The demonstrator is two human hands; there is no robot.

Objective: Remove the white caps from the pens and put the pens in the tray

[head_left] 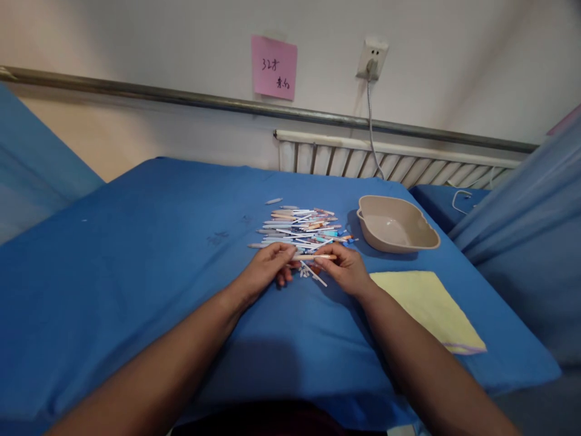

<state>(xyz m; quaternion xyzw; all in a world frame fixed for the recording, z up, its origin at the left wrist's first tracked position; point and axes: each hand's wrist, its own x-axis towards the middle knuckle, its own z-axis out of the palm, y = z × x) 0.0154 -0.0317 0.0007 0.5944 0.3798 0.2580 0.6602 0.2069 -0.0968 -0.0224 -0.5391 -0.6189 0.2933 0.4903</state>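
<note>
Between my two hands lies an orange-beige pen (308,257), held level. My left hand (271,266) pinches its left end between thumb and fingers. At its right end, my right hand (345,266) grips the pen with thumb and forefinger. Just beyond the hands, a pile of pens and white pen refills (295,227) is spread over the blue cloth, most of them lying sideways. Below the held pen, a white stick-like piece (318,276) rests at a slant beside several small pale parts (304,272).
A beige plastic basin (394,227) stands right of the pile. Nearer me lies a folded yellow cloth (426,306). The blue-covered table (136,272) reaches toward a wall with a metal rail (190,97), a radiator (336,157) and a plugged-in cable. Blue curtains hang at both sides.
</note>
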